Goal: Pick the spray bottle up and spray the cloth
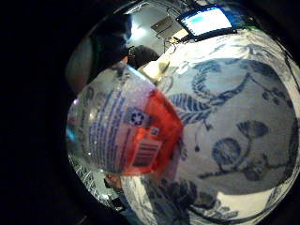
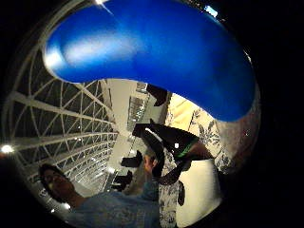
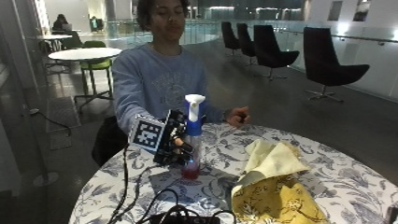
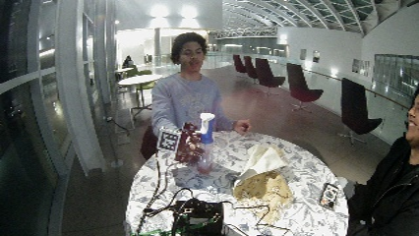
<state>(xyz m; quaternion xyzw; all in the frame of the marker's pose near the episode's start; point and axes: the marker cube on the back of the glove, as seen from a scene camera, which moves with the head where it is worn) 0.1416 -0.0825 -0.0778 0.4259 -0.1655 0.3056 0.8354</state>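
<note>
Outside view: the gloved right hand [image 3: 176,143] wraps its fingers round the spray bottle [image 3: 192,140], which stands upright with its base at or just above the table [image 3: 348,172] near the edge beside the person. The yellow cloth [image 3: 273,182] lies heaped toward the table's middle, apart from the bottle. To do the step well, the white nozzle should be turned toward the cloth before the trigger is worked.

Wide outside view: bottle [image 4: 205,142] and cloth [image 4: 262,177] stand in the same relation; the bare hand [image 4: 243,127] rests at the far edge.

Little-finger palm view: the bottle's labelled body [image 1: 122,131], holding red liquid, fills the view close to the palm.

Thumb palm view: the blue collar [image 2: 156,52] looms overhead.
</note>
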